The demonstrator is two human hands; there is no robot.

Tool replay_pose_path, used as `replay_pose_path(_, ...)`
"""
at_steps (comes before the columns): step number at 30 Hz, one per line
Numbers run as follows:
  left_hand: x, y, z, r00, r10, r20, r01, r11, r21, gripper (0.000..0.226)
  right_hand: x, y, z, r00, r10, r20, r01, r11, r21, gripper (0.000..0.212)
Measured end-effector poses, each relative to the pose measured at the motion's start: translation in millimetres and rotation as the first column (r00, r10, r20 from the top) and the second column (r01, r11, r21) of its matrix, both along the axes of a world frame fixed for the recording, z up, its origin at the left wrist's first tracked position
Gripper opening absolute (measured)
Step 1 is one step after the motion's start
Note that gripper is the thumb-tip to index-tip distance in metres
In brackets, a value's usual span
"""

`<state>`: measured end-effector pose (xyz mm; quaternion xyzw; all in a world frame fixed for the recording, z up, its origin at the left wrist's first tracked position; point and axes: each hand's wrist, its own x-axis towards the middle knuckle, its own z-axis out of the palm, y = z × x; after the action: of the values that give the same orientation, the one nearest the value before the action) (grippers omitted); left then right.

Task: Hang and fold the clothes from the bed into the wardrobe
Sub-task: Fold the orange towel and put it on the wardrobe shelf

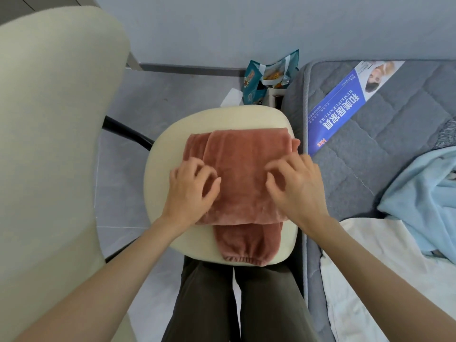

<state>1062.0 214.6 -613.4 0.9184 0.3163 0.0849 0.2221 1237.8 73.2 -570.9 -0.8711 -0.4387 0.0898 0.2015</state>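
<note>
Head view: rust-pink fleece trousers [246, 174] folded flat on cream chair seat [167, 149], just beside the bed [394, 124]. One elastic cuff reaches the seat's near edge. Left grip [192, 183] and right grip [296, 186] over the fold, fingers loosely curled, nothing pinched. Light blue garment [424, 193] and white garment [370, 255] lie on the bed.

head cam | I am wearing it, looking forward and steeply down | it is hanging close above my left hand [190, 191] and right hand [297, 191] | wide lens is taking in the cream padded chair seat [167, 144] at centre, the grey quilted mattress [394, 127] along the right edge
</note>
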Motion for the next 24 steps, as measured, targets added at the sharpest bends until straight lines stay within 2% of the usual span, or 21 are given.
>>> replay_pose_path(3, 24, 9, -5, 0.973, 0.225, -0.058, -0.232, 0.951, -0.203, 0.045, 9, 23, -8, 0.996, 0.086, 0.025, -0.084, 0.993, -0.085, 0.042)
replay_pose_path(6, 49, 14, -20, 0.947, 0.252, -0.197, -0.306, 0.892, -0.333, 0.054, 10, 42, -29, 0.988, 0.155, 0.010, -0.146, 0.947, -0.286, 0.055)
replay_pose_path(8, 56, 11, -34, 0.925, 0.239, -0.294, -0.348, 0.844, -0.407, 0.055, 10, 37, -48, 0.996, 0.084, -0.042, -0.093, 0.927, -0.363, 0.057)
replay_pose_path(10, 57, 2, -45, 0.911, 0.246, -0.331, -0.380, 0.813, -0.441, 0.060, 9, 22, -65, 0.982, -0.071, -0.173, 0.001, 0.928, -0.372, 0.061)
replay_pose_path(12, 54, -7, -49, 0.887, 0.310, -0.344, -0.446, 0.771, -0.455, 0.067, 7, 12, -72, 0.925, -0.202, -0.322, 0.089, 0.939, -0.333, 0.067)
replay_pose_path(15, 52, -10, -50, 0.797, 0.452, -0.400, -0.603, 0.625, -0.496, 0.084, 2, 10, -74, 0.840, -0.329, -0.432, 0.212, 0.931, -0.296, 0.080)
replay_pose_path(17, 48, -10, -48, 0.745, 0.526, -0.411, -0.661, 0.498, -0.561, 0.099, -2, 12, -72, 0.792, -0.416, -0.447, 0.307, 0.904, -0.297, 0.095)
replay_pose_path(20, 43, -7, -46, 0.677, 0.594, -0.435, -0.678, 0.273, -0.682, 0.125, -4, 13, -68, 0.627, -0.556, -0.546, 0.464, 0.829, -0.312, 0.114)
replay_pose_path(22, 40, -3, -45, 0.630, 0.609, -0.482, -0.690, 0.153, -0.708, 0.125, 1, 13, -68, 0.530, -0.563, -0.634, 0.465, 0.818, -0.338, 0.120)
replay_pose_path(24, 36, 1, -42, 0.637, 0.588, -0.498, -0.665, 0.092, -0.741, 0.113, 10, 13, -67, 0.418, -0.581, -0.698, 0.436, 0.803, -0.407, 0.123)
